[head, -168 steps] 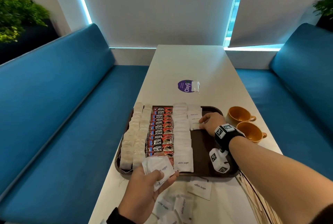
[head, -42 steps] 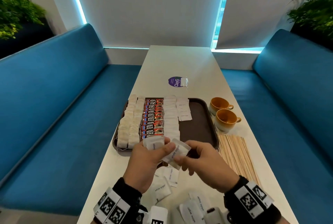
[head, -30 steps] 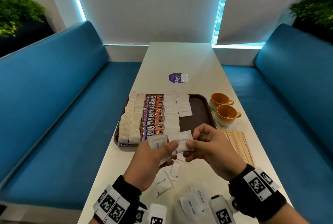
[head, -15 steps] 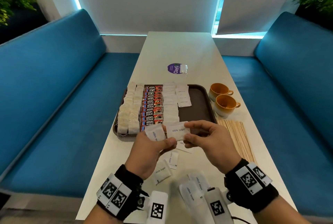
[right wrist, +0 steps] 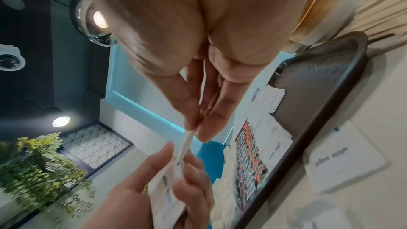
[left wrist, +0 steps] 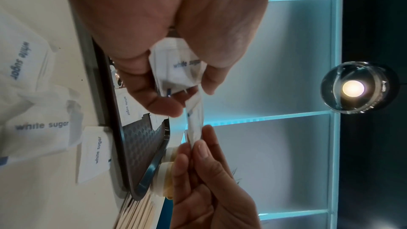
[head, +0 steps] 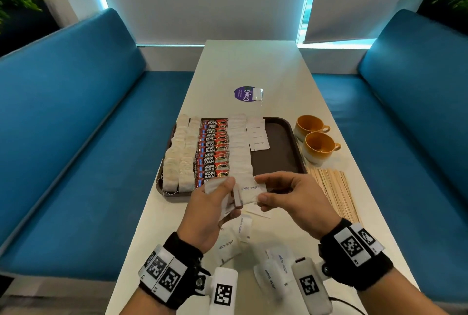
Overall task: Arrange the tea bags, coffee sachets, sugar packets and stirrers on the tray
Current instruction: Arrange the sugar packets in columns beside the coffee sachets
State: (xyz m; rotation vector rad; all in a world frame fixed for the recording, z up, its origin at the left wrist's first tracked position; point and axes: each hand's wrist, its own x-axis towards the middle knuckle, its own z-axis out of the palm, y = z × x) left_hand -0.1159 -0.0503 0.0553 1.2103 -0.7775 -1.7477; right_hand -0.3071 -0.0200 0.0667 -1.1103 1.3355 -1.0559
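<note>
The brown tray [head: 278, 155] holds two rows of tea bags [head: 178, 160], a column of red coffee sachets [head: 214, 150], a long column of sugar packets [head: 239, 147] and a short one [head: 258, 137]. Just in front of the tray, my left hand [head: 226, 197] grips a small stack of sugar packets [left wrist: 178, 69]. My right hand [head: 262, 188] pinches one white sugar packet [head: 250, 190] at the stack's edge, its thumb below and fingers above. Wooden stirrers [head: 334, 193] lie on the table right of the tray.
Loose sugar packets [head: 233, 241] lie on the white table [head: 253, 66] under my hands, with more nearer me [head: 274, 269]. Two orange cups [head: 319, 146] stand right of the tray. A purple sticker [head: 244, 94] lies beyond it. Blue benches flank the table.
My right hand came back from the tray's short sugar column. It has drawn one packet sideways out of the left hand's stack and turned it flat.
</note>
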